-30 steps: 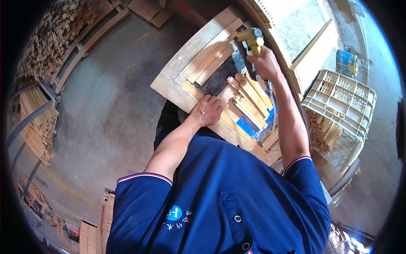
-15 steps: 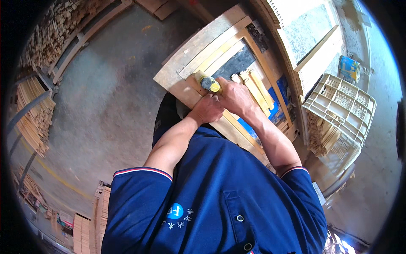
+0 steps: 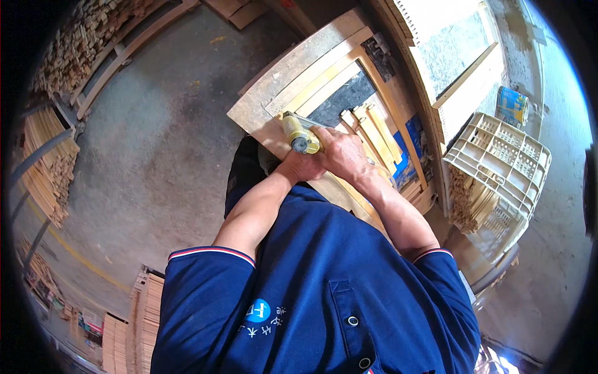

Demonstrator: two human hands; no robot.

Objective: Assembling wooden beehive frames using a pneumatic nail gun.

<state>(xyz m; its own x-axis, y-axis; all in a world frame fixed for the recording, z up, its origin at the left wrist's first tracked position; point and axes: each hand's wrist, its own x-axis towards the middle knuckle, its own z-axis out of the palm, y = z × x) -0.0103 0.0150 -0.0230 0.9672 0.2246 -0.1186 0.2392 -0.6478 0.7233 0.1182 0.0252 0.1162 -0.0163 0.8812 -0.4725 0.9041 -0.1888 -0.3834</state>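
Observation:
My right hand (image 3: 346,153) is wrapped round the handle of a yellow nail gun (image 3: 290,128) with a dark round cap. The tool lies tilted over the near left corner of a wooden frame (image 3: 324,76), and its slim metal magazine (image 3: 306,119) points to the far right. My left hand (image 3: 303,167) is curled close below the tool, against my right hand at the bench's near edge. Its fingertips are hidden, so what it holds cannot be made out. Several light wooden strips (image 3: 375,134) lie inside the frame, just beyond my right hand.
The wooden workbench (image 3: 256,111) is angled before me. To the right stand a cream plastic crate (image 3: 498,156) and a blue and yellow can (image 3: 512,105). Stacked wooden strips (image 3: 50,159) line the left side. A pale panel (image 3: 461,56) is at the far right.
The nail gun has tipped from upright, its dark cap swinging toward me and its nose now showing at the far left. My left hand has slid slightly nearer to me.

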